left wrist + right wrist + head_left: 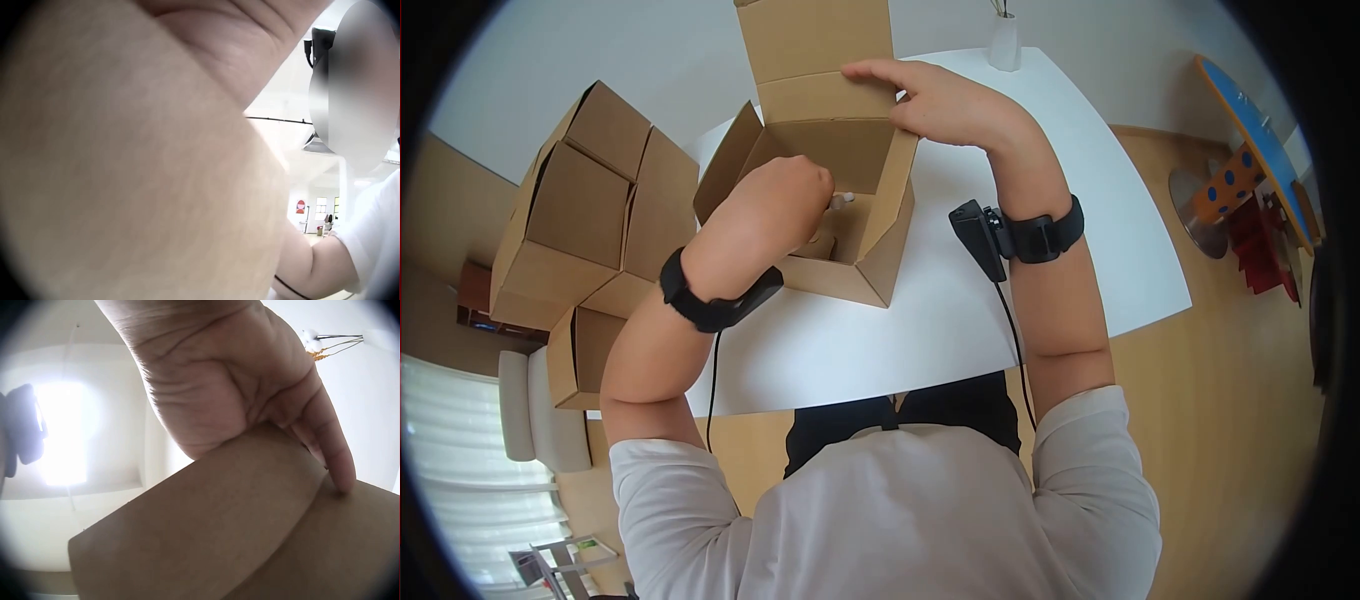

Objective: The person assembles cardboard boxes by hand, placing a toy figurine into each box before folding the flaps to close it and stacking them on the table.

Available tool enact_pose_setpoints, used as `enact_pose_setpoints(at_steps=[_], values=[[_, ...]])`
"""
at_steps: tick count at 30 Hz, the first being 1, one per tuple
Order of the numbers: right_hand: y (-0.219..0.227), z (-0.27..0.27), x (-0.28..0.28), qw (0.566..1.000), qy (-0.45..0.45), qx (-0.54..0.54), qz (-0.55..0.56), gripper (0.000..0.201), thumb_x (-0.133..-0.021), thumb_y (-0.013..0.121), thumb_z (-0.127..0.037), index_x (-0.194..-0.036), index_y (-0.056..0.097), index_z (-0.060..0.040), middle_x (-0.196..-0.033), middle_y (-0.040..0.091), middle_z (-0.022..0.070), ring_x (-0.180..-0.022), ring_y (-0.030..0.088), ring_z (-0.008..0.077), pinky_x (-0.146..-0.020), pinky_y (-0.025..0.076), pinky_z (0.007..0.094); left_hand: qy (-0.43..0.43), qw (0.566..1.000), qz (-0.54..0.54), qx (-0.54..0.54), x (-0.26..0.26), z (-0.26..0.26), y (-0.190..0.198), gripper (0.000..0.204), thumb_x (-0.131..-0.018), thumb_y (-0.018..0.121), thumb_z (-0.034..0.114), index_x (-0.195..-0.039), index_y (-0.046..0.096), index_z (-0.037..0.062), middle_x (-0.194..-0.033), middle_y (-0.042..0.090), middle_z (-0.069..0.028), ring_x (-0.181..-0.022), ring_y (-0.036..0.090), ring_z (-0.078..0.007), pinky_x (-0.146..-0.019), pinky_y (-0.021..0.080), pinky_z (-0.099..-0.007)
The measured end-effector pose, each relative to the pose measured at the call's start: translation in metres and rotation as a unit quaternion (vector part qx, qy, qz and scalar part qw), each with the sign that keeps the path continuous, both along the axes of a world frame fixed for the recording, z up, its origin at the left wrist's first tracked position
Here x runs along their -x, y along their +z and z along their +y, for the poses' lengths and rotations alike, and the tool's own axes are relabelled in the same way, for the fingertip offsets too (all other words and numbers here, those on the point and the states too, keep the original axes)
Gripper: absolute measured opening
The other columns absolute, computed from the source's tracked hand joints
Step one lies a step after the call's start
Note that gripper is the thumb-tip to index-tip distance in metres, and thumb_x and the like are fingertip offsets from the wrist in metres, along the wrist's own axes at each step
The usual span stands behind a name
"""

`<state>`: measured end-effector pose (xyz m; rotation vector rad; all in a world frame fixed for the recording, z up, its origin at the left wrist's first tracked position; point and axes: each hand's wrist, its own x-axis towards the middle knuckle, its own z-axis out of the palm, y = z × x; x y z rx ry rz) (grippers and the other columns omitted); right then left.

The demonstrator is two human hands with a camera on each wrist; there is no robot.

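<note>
An open cardboard box [878, 285] stands on the white table with its lid [820, 50] raised at the back. My left hand [785, 200] reaches down into it, knuckles up and fingers bent out of sight. Just beside those knuckles, inside the box, shows a small white thing [843, 201], and a brown piece [818, 246] lies below the hand; I cannot tell whether the hand holds either. At the box's back right corner my right hand [950, 105] grips the side flap [206, 506], one finger stretched out onto the lid.
Several more cardboard boxes [580, 200] are stacked at the left. A white vase [1004, 42] stands at the table's back edge. Black cables [1012, 340] run from both wrist cameras past the table's front edge. On the right stands a blue-topped stool [1250, 120].
</note>
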<state>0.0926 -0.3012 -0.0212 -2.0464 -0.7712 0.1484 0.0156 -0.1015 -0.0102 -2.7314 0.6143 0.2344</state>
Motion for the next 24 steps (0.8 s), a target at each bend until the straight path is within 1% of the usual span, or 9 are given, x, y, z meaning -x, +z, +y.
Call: enact_pose_setpoints(at_steps=[2,6,8,11,14,15,18,21,24], values=[[0.001,0.001,0.001,1.000,-0.001,0.007,0.007,0.065,-0.082,0.045,0.003,-0.145,0.048,-0.0101,-0.130,0.061,0.0130,-0.101,0.059,0.0230,-0.086,0.050,0.0325,-0.044,0.998,-0.032,0.017,-0.002,0.010,-0.010,0.022,-0.079,0.065,-0.004,-0.100,0.068,-0.0008,-0.096,0.069,-0.0182,-0.080,0.069,-0.0316,-0.068,0.055,-0.0381],[-0.008,0.000,-0.007,1.000,0.008,-0.029,-0.007,0.065,-0.081,0.045,0.002,-0.145,0.049,-0.0109,-0.130,0.061,0.0113,-0.101,0.059,0.0224,-0.084,0.051,0.0329,-0.105,0.871,-0.187,0.443,0.038,0.015,0.029,0.021,-0.094,0.062,0.004,-0.112,0.066,-0.0043,-0.096,0.069,-0.0157,-0.083,0.071,-0.0203,-0.071,0.055,-0.0271],[-0.008,-0.001,-0.010,1.000,0.011,-0.023,-0.018,0.066,-0.080,0.045,0.002,-0.144,0.049,-0.0110,-0.130,0.061,0.0107,-0.102,0.059,0.0223,-0.085,0.051,0.0328,-0.095,0.660,-0.282,0.690,0.025,0.050,0.014,0.023,-0.100,0.056,0.008,-0.119,0.061,-0.0039,-0.107,0.068,-0.0148,-0.094,0.070,-0.0222,-0.078,0.056,-0.0272],[-0.018,0.003,-0.021,0.994,0.019,-0.072,-0.077,0.056,-0.088,0.052,-0.006,-0.144,0.050,-0.0105,-0.131,0.060,0.0111,-0.106,0.059,0.0229,-0.087,0.051,0.0331,-0.014,0.506,-0.307,0.806,-0.020,0.112,-0.029,0.030,-0.104,0.050,0.014,-0.130,0.054,-0.0008,-0.120,0.063,-0.0158,-0.104,0.067,-0.0263,-0.084,0.056,-0.0317],[-0.018,0.023,-0.014,0.986,-0.101,-0.124,-0.038,0.050,-0.099,0.055,-0.029,-0.145,0.049,-0.0093,-0.131,0.060,0.0118,-0.111,0.060,0.0210,-0.092,0.049,0.0328,0.080,0.455,-0.111,0.880,-0.043,0.119,-0.084,0.049,-0.106,0.043,0.041,-0.138,0.048,0.0038,-0.137,0.052,-0.0158,-0.128,0.051,-0.0266,-0.107,0.044,-0.0398],[-0.029,0.030,-0.022,0.977,-0.098,-0.180,-0.054,0.054,-0.100,0.051,-0.038,-0.145,0.048,-0.0085,-0.131,0.060,0.0118,-0.112,0.060,0.0199,-0.094,0.048,0.0324,0.104,0.363,0.016,0.926,-0.040,0.108,-0.092,0.059,-0.104,0.039,0.053,-0.141,0.047,0.0068,-0.137,0.053,-0.0132,-0.126,0.053,-0.0241,-0.105,0.046,-0.0373],[-0.049,0.050,-0.035,0.939,-0.103,-0.329,-0.005,0.068,-0.103,0.038,-0.058,-0.146,0.046,-0.0062,-0.130,0.060,0.0113,-0.114,0.059,0.0170,-0.098,0.046,0.0309,-0.002,0.232,0.302,0.925,-0.031,0.094,-0.094,0.067,-0.102,0.034,0.061,-0.143,0.046,0.0086,-0.136,0.054,-0.0116,-0.125,0.054,-0.0227,-0.103,0.047,-0.0363],[-0.058,0.063,-0.011,0.890,-0.111,-0.409,0.169,0.075,-0.104,0.021,-0.062,-0.145,0.045,-0.0048,-0.129,0.061,0.0096,-0.116,0.059,0.0167,-0.099,0.046,0.0295,0.113,0.280,0.229,0.925,-0.019,0.071,-0.080,0.070,-0.102,0.029,0.064,-0.144,0.045,0.0103,-0.136,0.054,-0.0107,-0.124,0.054,-0.0216,-0.101,0.048,-0.0356],[-0.056,0.062,0.000,0.871,-0.080,-0.446,0.191,0.081,-0.103,0.022,-0.064,-0.149,0.034,0.0015,-0.123,0.063,0.0138,-0.111,0.059,0.0184,-0.101,0.042,0.0306,0.108,0.230,0.254,0.933,-0.017,0.064,-0.077,0.069,-0.101,0.032,0.063,-0.145,0.044,0.0115,-0.138,0.053,-0.0104,-0.125,0.054,-0.0215,-0.102,0.048,-0.0350]])
